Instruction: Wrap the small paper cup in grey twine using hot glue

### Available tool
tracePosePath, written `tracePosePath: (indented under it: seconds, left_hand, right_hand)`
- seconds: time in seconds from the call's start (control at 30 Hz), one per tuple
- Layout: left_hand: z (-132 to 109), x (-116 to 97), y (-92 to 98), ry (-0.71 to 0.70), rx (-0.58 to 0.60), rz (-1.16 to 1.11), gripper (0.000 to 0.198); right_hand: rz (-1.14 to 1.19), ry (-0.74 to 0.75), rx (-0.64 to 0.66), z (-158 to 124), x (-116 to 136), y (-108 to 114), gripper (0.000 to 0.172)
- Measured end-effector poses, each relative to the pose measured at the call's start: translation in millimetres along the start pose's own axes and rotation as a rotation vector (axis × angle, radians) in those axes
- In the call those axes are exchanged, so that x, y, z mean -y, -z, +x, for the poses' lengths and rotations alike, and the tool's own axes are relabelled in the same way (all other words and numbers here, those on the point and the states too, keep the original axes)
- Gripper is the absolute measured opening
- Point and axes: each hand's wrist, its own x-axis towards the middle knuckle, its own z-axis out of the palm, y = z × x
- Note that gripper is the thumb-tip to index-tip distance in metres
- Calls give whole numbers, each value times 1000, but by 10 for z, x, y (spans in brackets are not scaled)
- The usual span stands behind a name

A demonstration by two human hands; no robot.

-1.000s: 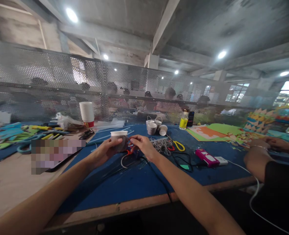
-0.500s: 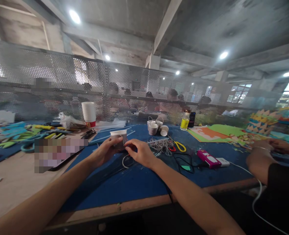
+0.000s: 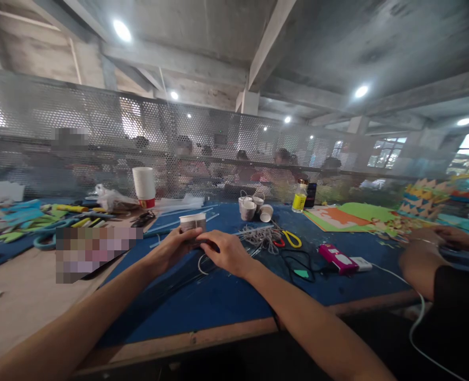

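My left hand (image 3: 171,248) is closed around a small paper cup (image 3: 191,220) with a white rim and a greyish-brown side, held upright above the blue mat (image 3: 187,317). Bent inward, the fingers of my right hand (image 3: 227,253) press together at the cup's lower right side. What they pinch is hidden. A pale curved cord (image 3: 201,264) shows just below my hands; whether it joins the cup I cannot tell. Several similar small cups (image 3: 249,210), some with looped handles, stand beyond my right hand, one tipped over. A tangle of grey cord (image 3: 263,239) lies near them.
Yellow-handled scissors (image 3: 292,238), a magenta box (image 3: 337,259) with a white cable, and a yellow-labelled bottle (image 3: 299,197) are to the right. A cup stack (image 3: 144,186) and a phone (image 3: 99,254) are left. At far right are a co-worker's hands (image 3: 429,241). A perforated screen (image 3: 214,159) stands behind.
My right hand has shifted slightly left and closer in against the cup, covering more of its lower part. The cup sits a little lower in view.
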Motion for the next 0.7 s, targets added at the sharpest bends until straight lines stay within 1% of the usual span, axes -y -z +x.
tracePosePath:
  seconds: [0.07, 0.1, 0.13, 0.2, 0.23, 0.27, 0.33, 0.43, 0.5, 0.53, 0.6, 0.7]
  left_hand:
    - [7, 1, 9, 3, -33, -8, 23]
    - [10, 3, 16, 2, -51, -17, 24]
    - [14, 5, 24, 1, -72, -25, 26]
    - [21, 9, 43, 1, -107, -29, 29]
    - [24, 8, 50, 6, -123, -23, 30]
    - [25, 6, 56, 12, -133, -15, 30]
    - [26, -9, 63, 18, -160, -1, 28]
    - [24, -37, 67, -1, -189, 2, 28]
    - [23, -49, 69, -20, -180, 3, 29]
    - [20, -52, 69, -25, -173, 4, 29]
    - [10, -59, 59, -20, -173, -1, 29]
    - [-19, -83, 21, -10, -183, -19, 28]
  right_hand:
    - [-21, 11, -13, 14, 28, 35, 23]
    - [-54, -13, -32, 22, 30, 57, 24]
    - [-102, -63, -54, 29, 21, 79, 24]
    - [-219, -218, -52, 36, -33, 121, 23]
    - [-279, -309, -20, 33, -75, 137, 23]
    - [-327, -390, 41, 27, -123, 149, 24]
    - [-396, -504, 166, 8, -221, 160, 30]
    - [-384, -597, 361, -10, -328, 146, 46]
    - [-341, -628, 437, -7, -359, 124, 52]
    - [-328, -639, 448, -2, -365, 112, 52]
    - [-319, -665, 435, 8, -360, 90, 45]
    - [-298, -713, 364, 23, -326, 73, 37]
